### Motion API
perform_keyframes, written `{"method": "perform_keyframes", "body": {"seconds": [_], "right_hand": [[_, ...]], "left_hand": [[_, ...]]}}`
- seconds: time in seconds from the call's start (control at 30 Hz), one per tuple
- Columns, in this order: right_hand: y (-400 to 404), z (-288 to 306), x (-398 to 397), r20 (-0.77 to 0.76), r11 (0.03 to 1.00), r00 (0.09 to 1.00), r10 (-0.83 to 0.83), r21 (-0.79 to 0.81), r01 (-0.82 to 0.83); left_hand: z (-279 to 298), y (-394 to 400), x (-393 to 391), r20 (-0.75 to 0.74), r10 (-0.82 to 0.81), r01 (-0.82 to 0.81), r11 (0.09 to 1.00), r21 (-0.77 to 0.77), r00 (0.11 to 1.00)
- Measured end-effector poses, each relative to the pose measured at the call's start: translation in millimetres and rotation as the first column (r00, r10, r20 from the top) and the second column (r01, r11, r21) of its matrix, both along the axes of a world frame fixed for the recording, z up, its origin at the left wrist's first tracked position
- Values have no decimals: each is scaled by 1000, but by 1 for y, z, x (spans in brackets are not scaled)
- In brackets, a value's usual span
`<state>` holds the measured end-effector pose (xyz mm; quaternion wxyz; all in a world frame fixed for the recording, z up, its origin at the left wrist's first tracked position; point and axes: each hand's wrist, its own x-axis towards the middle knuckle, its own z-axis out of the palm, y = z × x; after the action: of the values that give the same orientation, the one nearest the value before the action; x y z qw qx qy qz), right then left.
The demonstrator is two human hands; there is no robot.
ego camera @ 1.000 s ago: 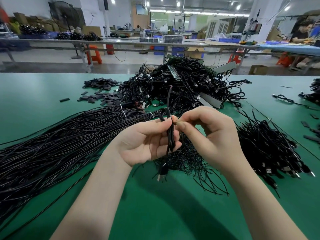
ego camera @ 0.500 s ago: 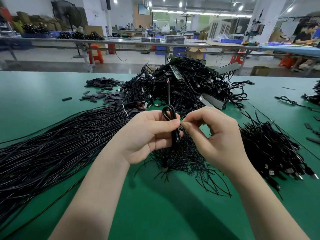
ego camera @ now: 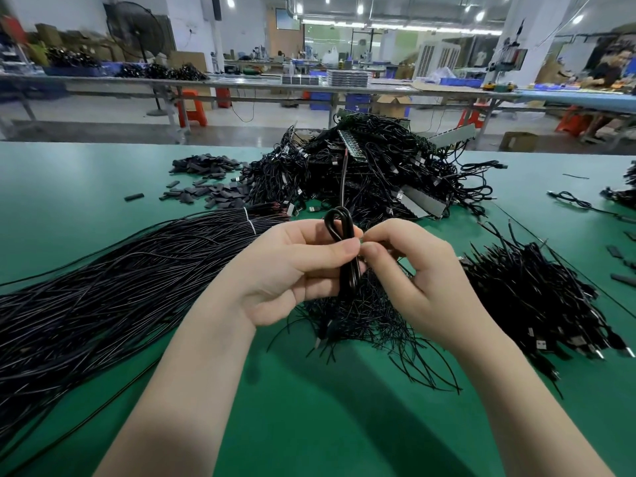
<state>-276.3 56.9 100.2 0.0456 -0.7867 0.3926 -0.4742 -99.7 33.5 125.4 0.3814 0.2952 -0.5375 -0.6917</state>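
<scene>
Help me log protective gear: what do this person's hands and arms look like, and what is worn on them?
The left hand and right hand are both bare: no gloves, rings or finger cots. The left forearm and right forearm are uncovered too, with no sleeve, watch or wristband in view down to the frame edge. The visible thumbnail is short and unpainted.

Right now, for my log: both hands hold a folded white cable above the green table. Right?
No: the head view shows the folded cable is black, not white. The left hand grips it and the right hand pinches it above the green table.
</scene>
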Motion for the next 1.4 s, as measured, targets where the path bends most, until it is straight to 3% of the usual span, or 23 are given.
{"method": "perform_keyframes", "body": {"seconds": [0.3,0.53,0.67,1.1,1.17,1.27,1.4], "right_hand": [[4,10,-10,-53,985,990,-131,-119,124],[6,11,-8,144,1000,990,-12,30,7],[4,7,-3,105,993,993,54,95,-64],[10,10,1,39,994,999,10,-109,-6],[13,11,5,122,996,992,13,-89,-3],[14,10,12,324,998,945,40,38,-55],[12,11,14,521,970,851,65,169,-177]], "left_hand": [[2,2,-3,44,61,-62,998,16,997],[3,3,-4,18,52,-52,999,17,998],[4,3,-3,-34,-5,6,999,41,999],[2,6,-6,-65,-113,118,990,80,991],[3,7,-8,-88,-126,129,991,34,988],[1,7,-10,-81,-37,24,987,-157,996],[1,6,-12,-69,126,-143,877,-458,990]]}}
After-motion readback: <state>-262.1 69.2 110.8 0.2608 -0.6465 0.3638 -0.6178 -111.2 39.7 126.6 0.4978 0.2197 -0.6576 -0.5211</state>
